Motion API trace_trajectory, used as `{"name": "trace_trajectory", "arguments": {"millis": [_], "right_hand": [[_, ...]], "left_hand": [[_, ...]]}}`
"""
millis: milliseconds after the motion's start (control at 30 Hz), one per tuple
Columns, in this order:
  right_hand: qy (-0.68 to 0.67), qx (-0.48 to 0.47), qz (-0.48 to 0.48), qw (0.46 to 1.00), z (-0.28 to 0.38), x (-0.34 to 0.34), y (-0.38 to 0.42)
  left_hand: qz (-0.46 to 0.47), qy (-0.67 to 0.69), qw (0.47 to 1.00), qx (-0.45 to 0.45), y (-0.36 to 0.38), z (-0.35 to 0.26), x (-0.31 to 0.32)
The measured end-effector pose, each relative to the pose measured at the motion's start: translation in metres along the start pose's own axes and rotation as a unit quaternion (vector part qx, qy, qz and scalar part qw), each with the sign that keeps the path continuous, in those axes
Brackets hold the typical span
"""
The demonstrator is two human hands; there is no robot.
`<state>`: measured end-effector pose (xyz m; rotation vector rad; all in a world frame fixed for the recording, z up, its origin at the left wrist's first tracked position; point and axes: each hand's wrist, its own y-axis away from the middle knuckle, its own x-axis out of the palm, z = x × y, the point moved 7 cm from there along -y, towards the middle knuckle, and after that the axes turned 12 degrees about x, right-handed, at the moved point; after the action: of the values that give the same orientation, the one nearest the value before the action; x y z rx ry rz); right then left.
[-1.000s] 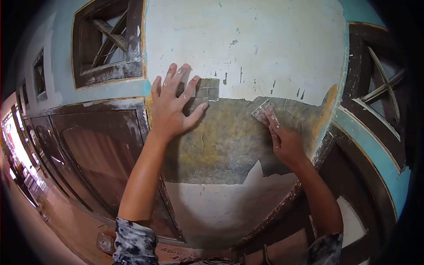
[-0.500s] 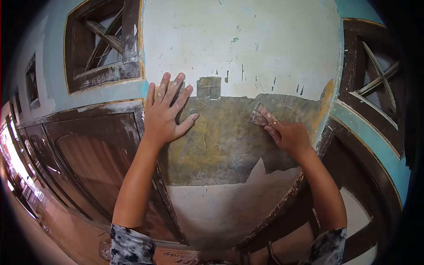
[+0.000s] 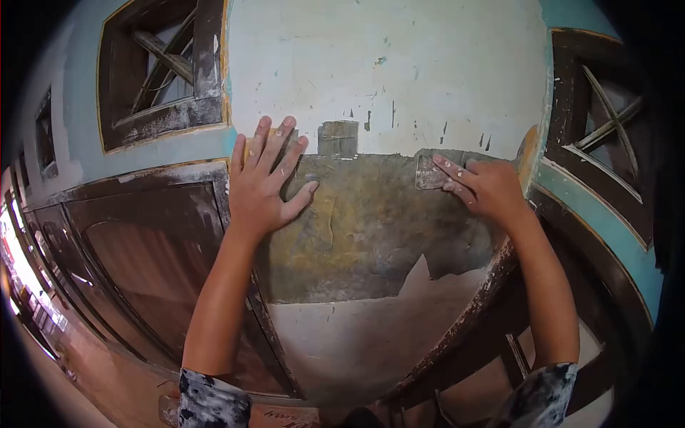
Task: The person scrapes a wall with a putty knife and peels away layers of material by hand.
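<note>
In front of me is a wall (image 3: 314, 64) with pale paint above and below a bare, grey-brown scraped patch (image 3: 357, 221). My left hand (image 3: 265, 182) lies flat on the wall at the patch's left edge, fingers spread, holding nothing. Gripped in my right hand (image 3: 492, 189) is a small, flat putty knife (image 3: 429, 172). Its blade rests on the upper right of the patch, close to the border with the pale paint. Two fingers stretch along the blade, and its handle is hidden in the hand. Whitish specks dot the fingers of both hands.
A brown door (image 3: 150, 264) and a crossed-bar vent frame (image 3: 160, 68) flank the wall on the left. Another vent frame (image 3: 599, 121) and dark woodwork (image 3: 571, 250) stand on the right. Small chips mark the paint above the patch.
My right hand has moved right and slightly up with the putty knife, whose blade has turned. My left hand stays in place on the wall.
</note>
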<state>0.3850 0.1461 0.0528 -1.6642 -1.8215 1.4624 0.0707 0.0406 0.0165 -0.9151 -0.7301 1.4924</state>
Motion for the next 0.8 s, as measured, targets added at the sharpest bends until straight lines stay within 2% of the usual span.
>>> {"name": "trace_trajectory", "arguments": {"millis": [800], "right_hand": [[0.003,-0.001,0.028,1.0,-0.004,-0.007,-0.015]], "left_hand": [[-0.03,-0.018,0.999,-0.004,-0.002,-0.004,0.0]]}}
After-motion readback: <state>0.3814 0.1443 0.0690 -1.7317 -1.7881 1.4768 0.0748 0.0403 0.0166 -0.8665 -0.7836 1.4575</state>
